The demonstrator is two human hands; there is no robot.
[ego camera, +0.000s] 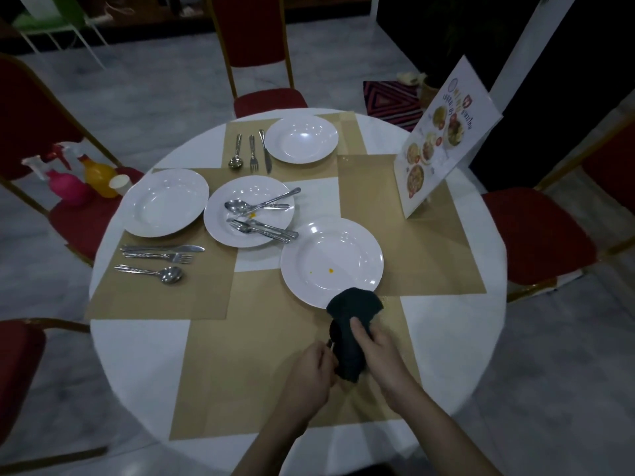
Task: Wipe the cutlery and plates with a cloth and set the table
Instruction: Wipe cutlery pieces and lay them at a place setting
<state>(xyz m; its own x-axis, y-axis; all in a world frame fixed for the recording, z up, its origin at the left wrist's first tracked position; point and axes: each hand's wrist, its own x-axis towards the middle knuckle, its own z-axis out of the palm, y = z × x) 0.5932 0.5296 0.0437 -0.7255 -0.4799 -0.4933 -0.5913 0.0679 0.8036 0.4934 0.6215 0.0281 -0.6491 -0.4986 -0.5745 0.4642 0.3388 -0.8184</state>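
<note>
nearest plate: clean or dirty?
Dirty. The nearest plate has two small orange specks in its well; the dark cloth overlaps its near rim.

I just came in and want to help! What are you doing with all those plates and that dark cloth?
A person is wiping cutlery and setting the round table. The right hand holds a dark cloth wrapped round something that the left hand holds from the other end. Two places look set already. The middle plate holds a pile of cutlery, and the nearest plate still has yellow spots.
</note>
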